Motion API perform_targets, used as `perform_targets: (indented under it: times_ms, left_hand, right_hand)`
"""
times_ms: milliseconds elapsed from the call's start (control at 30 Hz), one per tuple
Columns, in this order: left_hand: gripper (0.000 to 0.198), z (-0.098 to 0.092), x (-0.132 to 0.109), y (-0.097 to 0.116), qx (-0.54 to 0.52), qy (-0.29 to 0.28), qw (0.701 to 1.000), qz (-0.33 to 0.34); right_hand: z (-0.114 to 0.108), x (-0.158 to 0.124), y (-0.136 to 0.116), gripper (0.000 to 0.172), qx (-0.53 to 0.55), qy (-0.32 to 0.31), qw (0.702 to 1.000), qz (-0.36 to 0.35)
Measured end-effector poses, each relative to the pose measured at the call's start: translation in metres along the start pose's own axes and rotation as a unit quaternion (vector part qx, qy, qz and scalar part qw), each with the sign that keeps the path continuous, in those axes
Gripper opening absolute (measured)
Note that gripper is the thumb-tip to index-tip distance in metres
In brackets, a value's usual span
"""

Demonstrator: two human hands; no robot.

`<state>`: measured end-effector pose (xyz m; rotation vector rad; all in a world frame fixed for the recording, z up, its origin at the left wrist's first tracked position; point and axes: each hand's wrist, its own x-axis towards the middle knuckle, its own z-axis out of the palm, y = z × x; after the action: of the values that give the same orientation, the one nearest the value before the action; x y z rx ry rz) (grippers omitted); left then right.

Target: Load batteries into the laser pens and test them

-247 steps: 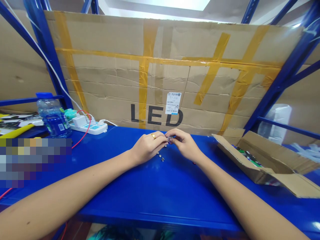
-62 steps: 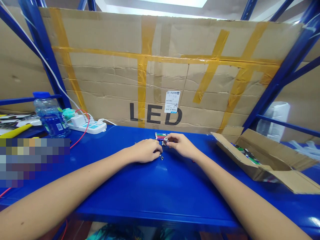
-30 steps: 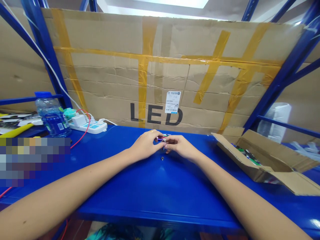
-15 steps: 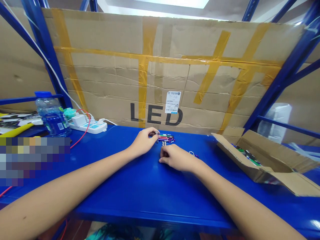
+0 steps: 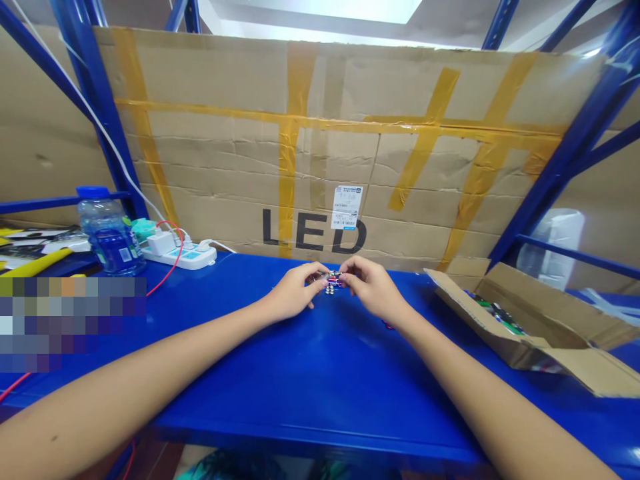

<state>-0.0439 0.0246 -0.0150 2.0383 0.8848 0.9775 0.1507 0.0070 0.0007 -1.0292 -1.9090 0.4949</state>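
My left hand (image 5: pixel 297 290) is closed in a pinch on a small grey metal piece (image 5: pixel 325 277), partly covered by the fingertips. Facing it, my right hand (image 5: pixel 369 285) pinches too, its fingertips almost meeting the left ones; what they grip is too small to make out. Just behind and between the fingers lie coloured slim metal clips (image 5: pixel 335 281), red and purple among them, mostly hidden. Several small silver rings or beads (image 5: pixel 329 290) rest on the blue table right below the fingertips. A small red and blue item (image 5: pixel 388 325) shows beside my right wrist.
At the right stands an open cardboard box (image 5: pixel 537 353) holding green and black pieces (image 5: pixel 500 317). A bottle of blue liquid (image 5: pixel 113 240) and a white power strip (image 5: pixel 193 257) with a red cable are at the left. A large cardboard sheet (image 5: pixel 225 160) closes off the back.
My right hand has moved up and away from me to meet my left fingertips. My left hand has shifted slightly right and nearer, bringing the grey piece over the silver rings.
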Motion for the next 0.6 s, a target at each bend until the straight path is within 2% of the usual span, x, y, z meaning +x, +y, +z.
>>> perform_targets:
  times_ms: [200, 433, 600]
  left_hand:
    - [0.015, -0.004, -0.005, 0.006, 0.096, 0.000, 0.993, 0.066]
    - [0.007, -0.003, -0.007, 0.005, 0.183, 0.004, 0.970, 0.158]
    - [0.016, 0.002, -0.010, 0.009, 0.278, 0.023, 0.949, 0.149]
  right_hand:
    - [0.007, -0.001, 0.004, 0.007, 0.032, -0.031, 0.999, 0.022]
    - [0.015, 0.000, 0.008, 0.013, 0.177, -0.064, 0.978, 0.093]
    - [0.014, 0.000, 0.009, 0.027, 0.245, -0.074, 0.958, 0.129]
